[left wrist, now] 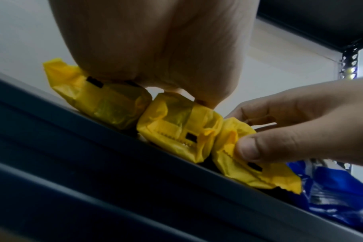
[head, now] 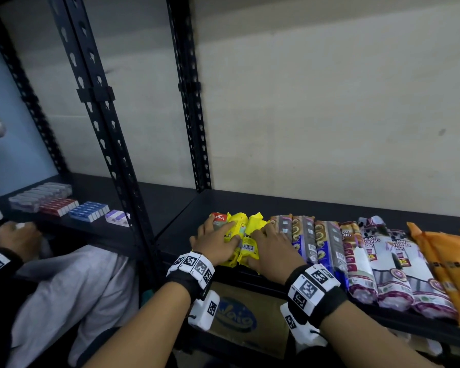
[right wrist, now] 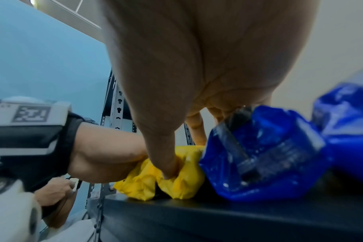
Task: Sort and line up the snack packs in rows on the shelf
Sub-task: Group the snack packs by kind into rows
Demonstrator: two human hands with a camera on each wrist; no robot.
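Observation:
Three yellow snack packs (head: 243,236) lie side by side at the left end of a row on the dark shelf (head: 250,204). My left hand (head: 219,241) lies flat on top of the two left ones (left wrist: 118,108), palm pressing down. My right hand (head: 270,245) pinches the third yellow pack (left wrist: 238,157) between thumb and fingers, and in the right wrist view its thumb (right wrist: 168,157) digs into the yellow wrapper (right wrist: 182,183). A red-labelled pack (head: 218,219) shows behind my left hand. Right of the yellow packs lie brown-and-blue packs (head: 307,237).
Further right lie purple-and-white packs (head: 356,264), white drawstring-bag packs (head: 398,269) and orange packs (head: 446,258). A black upright post (head: 112,144) splits the shelving. Small boxes (head: 59,200) sit on the left shelf, where another person's hand (head: 19,235) works. A cardboard box (head: 239,317) stands below.

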